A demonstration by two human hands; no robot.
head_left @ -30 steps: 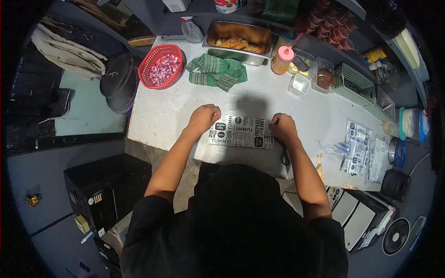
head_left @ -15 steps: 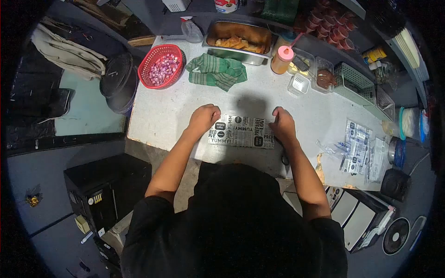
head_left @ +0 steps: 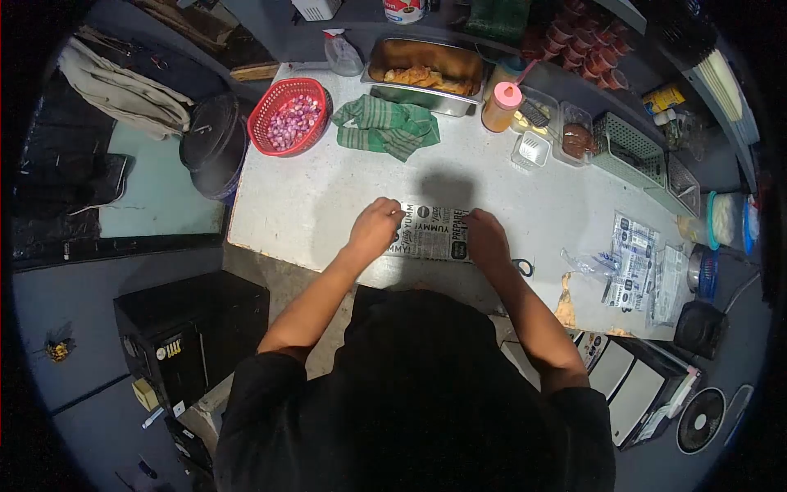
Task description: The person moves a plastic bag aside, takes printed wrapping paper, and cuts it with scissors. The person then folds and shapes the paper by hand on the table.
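Observation:
A sheet of black-and-white printed food wrapping paper [head_left: 428, 234] lies in a folded strip at the front of the white table [head_left: 328, 230]. My left hand [head_left: 379, 230] is closed at the strip's left end, fingers curled over its upper corner. At the opposite end, my right hand [head_left: 487, 238] is also closed on the paper, and its back hides that edge. Just right of my right wrist, the looped handle of a pair of scissors [head_left: 523, 266] shows on the table.
Behind the paper are a red basket of chopped onions [head_left: 256, 123], a green cloth [head_left: 389, 127], a steel pan of browned food [head_left: 422, 100] and a sauce bottle [head_left: 502, 107]. More printed sheets [head_left: 631, 262] lie at the right, below a grey-green basket [head_left: 627, 148].
Both hands have moved inward towards each other along the paper, so less of its printed length shows between them. The scissors' handle has come into clearer view.

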